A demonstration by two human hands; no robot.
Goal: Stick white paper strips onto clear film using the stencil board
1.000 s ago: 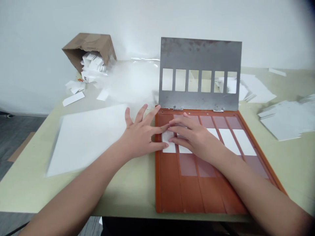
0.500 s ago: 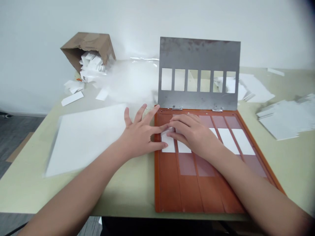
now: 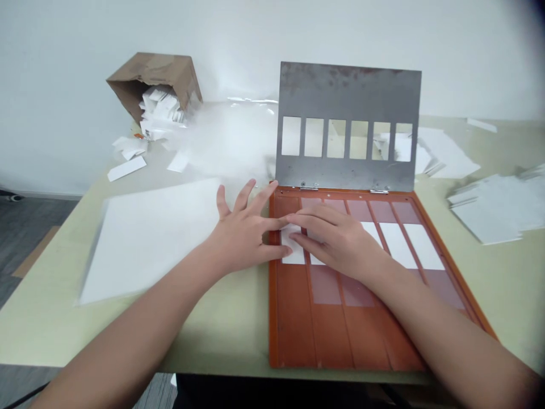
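Observation:
My left hand (image 3: 238,230) is spread open at the left rim of an orange slotted tray (image 3: 293,318). Its index finger and thumb rest at the upper and lower parts of a white card (image 3: 293,255) in the leftmost channel. Fingertips of my right hand (image 3: 336,238) are bent together on the upper part of that same card, meeting my left index finger. More white cards (image 3: 398,245) lie in the other channels, in line with it; my right hand partly covers some. Pinkish translucent strips (image 3: 326,285) show above and below several of them.
Hinged to the tray's far edge, a grey metal plate (image 3: 344,96) with several rectangular windows stands raised. A large white sheet (image 3: 145,244) lies left. Behind it are a cardboard box (image 3: 166,65) spilling white pieces and a clear plastic bag (image 3: 234,136). White card stacks (image 3: 489,207) lie right.
My right fingertips have shifted slightly left and down over the leftmost card. My left hand stays nearly still. The whole view has moved a little.

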